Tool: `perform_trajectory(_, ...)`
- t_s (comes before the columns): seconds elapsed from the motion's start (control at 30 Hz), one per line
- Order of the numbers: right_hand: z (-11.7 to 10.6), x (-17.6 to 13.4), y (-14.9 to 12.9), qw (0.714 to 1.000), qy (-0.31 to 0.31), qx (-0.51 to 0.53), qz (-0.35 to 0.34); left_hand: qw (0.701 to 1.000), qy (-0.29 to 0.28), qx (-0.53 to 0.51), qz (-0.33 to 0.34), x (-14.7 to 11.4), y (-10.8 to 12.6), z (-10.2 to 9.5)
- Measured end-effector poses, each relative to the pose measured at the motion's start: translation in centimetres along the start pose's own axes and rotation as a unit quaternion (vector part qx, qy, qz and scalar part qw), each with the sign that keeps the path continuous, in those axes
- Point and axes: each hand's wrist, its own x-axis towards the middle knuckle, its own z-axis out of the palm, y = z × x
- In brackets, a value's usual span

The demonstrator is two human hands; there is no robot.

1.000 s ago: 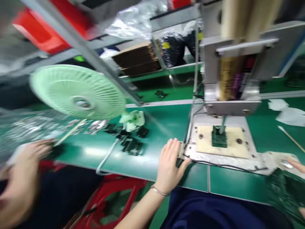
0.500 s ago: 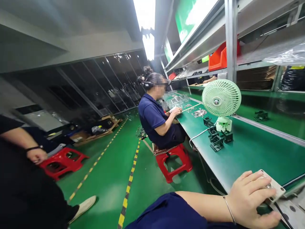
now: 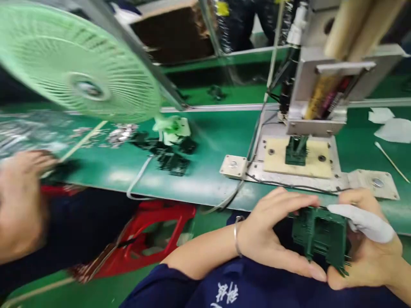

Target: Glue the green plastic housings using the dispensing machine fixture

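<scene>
A dark green plastic part [image 3: 334, 239] with slots and an open frame is held tilted between my two hands, just off the bench's front edge. My left hand [image 3: 261, 233], with a thin metal bracelet at its wrist, grips its left side between fingers and thumb. My right hand [image 3: 380, 261] holds the right side; a white cover [image 3: 366, 222] wraps one of its fingers. In front of my hands, a similar green part [image 3: 296, 155] sits on the cream fixture block [image 3: 316, 160] under a metal press [image 3: 321, 127].
Metal button boxes [image 3: 233, 166] [image 3: 380, 184] flank the press base. To the left stand a light green fan [image 3: 128, 81] and several dark plastic parts [image 3: 173, 162]. A co-worker's hand [image 3: 22, 184] is at far left, near a red stool [image 3: 128, 261]. A cotton swab [image 3: 391, 162] lies right.
The view has swung right and down, from the aisle to the press. My left hand has left the button box, and both hands are now on the green plastic part.
</scene>
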Motion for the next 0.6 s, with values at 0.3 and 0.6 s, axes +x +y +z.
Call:
perform_trajectory(0.3, -0.6, -0.7, -1.1, 0.997, 0.003, 0.014, 0.081, 0.996, -0.055, 0.057, 0.041, 0.4, 0.4, 0.3)
perform_trajectory(0.6, -1.8, 0.8, -1.7, 0.973, -0.005, -0.228, -0.038, 0.999, -0.032, 0.031, 0.016, 0.3, -0.9, 0.4)
